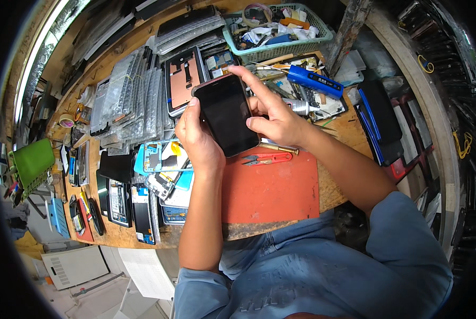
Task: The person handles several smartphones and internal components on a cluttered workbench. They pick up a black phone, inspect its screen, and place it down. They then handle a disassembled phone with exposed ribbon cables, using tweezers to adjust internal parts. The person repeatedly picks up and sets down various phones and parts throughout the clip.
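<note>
A smartphone (224, 114) with a dark, blank screen is held up over the bench between both my hands. My left hand (196, 135) grips its left and lower side, the thumb lying along the edge. My right hand (275, 114) has the right side, with the index finger reaching to the top edge and the thumb at the lower right side. Below the phone, on a red mat (270, 191), lie red-handled snips (270, 158) and a brass-coloured screwdriver (279, 148). The phone's back is hidden.
Bubble-wrapped panels (129, 101) are stacked at the left. A green basket (280, 50) full of odds and ends stands at the back. A blue cylindrical tool (315, 81) and a tube (300, 107) lie right of my hands. Opened phones (142, 212) crowd the left front edge.
</note>
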A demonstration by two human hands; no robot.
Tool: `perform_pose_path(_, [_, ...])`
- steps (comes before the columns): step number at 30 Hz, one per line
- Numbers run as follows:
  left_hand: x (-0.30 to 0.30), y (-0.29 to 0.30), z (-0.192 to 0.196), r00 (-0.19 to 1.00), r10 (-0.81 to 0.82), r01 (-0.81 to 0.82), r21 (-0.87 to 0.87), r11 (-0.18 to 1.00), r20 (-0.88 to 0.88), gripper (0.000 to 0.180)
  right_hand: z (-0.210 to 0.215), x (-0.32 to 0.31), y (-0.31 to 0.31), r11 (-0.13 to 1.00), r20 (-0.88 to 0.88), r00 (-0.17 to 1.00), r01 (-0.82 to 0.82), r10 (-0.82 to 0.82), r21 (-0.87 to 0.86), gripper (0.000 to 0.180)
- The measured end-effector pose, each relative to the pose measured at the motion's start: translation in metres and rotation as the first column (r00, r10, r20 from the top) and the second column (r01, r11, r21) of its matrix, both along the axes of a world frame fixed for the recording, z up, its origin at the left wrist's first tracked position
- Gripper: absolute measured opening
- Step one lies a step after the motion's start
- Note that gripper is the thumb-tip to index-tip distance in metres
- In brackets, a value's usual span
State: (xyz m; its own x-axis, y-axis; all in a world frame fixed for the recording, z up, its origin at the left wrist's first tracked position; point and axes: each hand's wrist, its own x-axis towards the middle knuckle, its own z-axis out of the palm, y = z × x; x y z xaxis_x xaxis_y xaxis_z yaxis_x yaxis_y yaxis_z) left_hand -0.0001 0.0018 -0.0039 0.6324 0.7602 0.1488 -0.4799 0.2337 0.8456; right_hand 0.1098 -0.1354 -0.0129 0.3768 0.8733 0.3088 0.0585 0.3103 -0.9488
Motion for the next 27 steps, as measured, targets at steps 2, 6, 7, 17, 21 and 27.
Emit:
perform_pose_path(2, [0.000, 0.001, -0.001, 1.000, -0.002, 0.003, -0.010, 1.000, 0.007, 0.032, 0.005, -0.004, 0.000, 1.000, -0.067, 0.998, -0.005, 0.005, -0.001, 0.100])
perform_pose_path(6, [0.001, -0.003, 0.004, 1.000, -0.005, 0.005, 0.013, 1.000, 0.003, 0.032, -0.004, -0.002, 0.004, 0.997, -0.014, 0.999, 0.047, -0.046, 0.066, 0.095])
perform_pose_path(7, [0.001, -0.004, 0.004, 1.000, -0.004, 0.004, 0.025, 1.000, 0.000, 0.032, -0.006, 0.000, 0.003, 0.997, 0.006, 0.998, 0.064, -0.064, 0.045, 0.094])
perform_pose_path(17, [0.000, -0.002, 0.003, 1.000, -0.010, 0.010, 0.006, 1.000, 0.006, 0.032, 0.004, -0.005, 0.002, 0.998, -0.061, 0.998, 0.029, -0.026, 0.050, 0.096])
perform_pose_path(21, [0.000, -0.003, 0.004, 1.000, -0.022, 0.022, 0.005, 1.000, 0.009, 0.032, 0.000, -0.001, 0.000, 0.999, 0.038, 0.999, 0.031, -0.032, 0.027, 0.099])
perform_pose_path(27, [0.000, -0.004, 0.006, 1.000, -0.015, 0.015, -0.003, 1.000, 0.011, 0.031, 0.001, -0.001, -0.001, 0.999, 0.076, 0.996, 0.049, -0.048, -0.008, 0.096])
